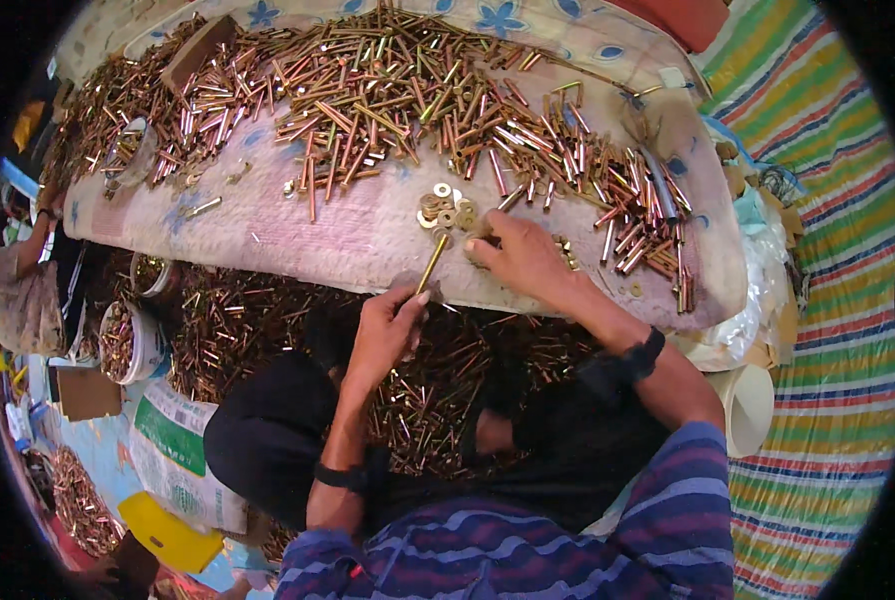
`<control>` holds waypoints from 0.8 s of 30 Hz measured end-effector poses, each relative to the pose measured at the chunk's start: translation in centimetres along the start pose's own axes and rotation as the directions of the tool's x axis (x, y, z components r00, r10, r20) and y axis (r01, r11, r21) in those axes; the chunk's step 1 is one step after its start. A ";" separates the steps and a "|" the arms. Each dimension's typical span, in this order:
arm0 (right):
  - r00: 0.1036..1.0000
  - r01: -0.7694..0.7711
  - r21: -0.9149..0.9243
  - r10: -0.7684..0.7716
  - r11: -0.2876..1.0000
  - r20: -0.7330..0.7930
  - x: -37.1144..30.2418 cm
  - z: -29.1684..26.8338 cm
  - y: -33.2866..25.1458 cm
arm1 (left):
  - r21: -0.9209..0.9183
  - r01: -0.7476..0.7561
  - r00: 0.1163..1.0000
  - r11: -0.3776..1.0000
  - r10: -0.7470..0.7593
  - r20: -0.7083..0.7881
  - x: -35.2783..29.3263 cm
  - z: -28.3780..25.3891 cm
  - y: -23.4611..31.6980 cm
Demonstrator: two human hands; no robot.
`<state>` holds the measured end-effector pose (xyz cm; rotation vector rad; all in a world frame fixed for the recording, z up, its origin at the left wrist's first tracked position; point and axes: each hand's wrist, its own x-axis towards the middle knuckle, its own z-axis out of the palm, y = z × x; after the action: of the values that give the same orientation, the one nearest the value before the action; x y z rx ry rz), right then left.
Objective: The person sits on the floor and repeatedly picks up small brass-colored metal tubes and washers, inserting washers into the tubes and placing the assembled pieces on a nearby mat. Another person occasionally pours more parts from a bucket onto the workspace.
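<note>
My left hand (385, 328) is closed, pinching a long brass-coloured bolt (431, 264) between thumb and fingers near its lower end. The bolt tilts up to the right, and a washer appears to sit at its upper end. Just beyond it a small heap of flat round washers (437, 211) lies on the padded cloth. My right hand (525, 258) is at the right edge of this heap, thumb and fingers bent together; whether something is between them is hidden. A few small metal pieces (565, 250) lie on the cloth beside that hand.
Masses of metal bolts (367, 90) cover the far part of the cloth-covered work surface (237, 225). More bolts (437, 400) fill the space below, around my legs. Buckets of parts (132, 345), a white sack (182, 460) and another person (27, 290) are at left. Striped sheeting (827, 300) lies right.
</note>
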<state>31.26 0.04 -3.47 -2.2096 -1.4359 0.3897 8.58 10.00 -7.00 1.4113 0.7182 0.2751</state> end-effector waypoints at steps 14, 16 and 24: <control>0.969 -0.206 0.679 0.049 0.704 0.243 -0.6 -3.0 -1.8 | 0.087 -0.018 1.000 0.996 0.017 0.015 -0.3 1.3 0.9; 0.957 -0.252 0.724 0.051 0.642 0.287 -0.8 -2.7 -1.8 | 0.120 -0.040 0.999 0.992 0.038 0.019 -0.3 1.5 1.1; 0.951 -0.302 0.808 0.104 0.506 0.290 -1.1 -1.7 -1.8 | 0.095 -0.033 0.999 0.995 0.035 -0.015 -0.1 1.2 0.9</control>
<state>30.21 -0.76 -1.04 -1.5022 -0.7466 1.1630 9.46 9.20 -6.09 1.5141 0.7293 0.2831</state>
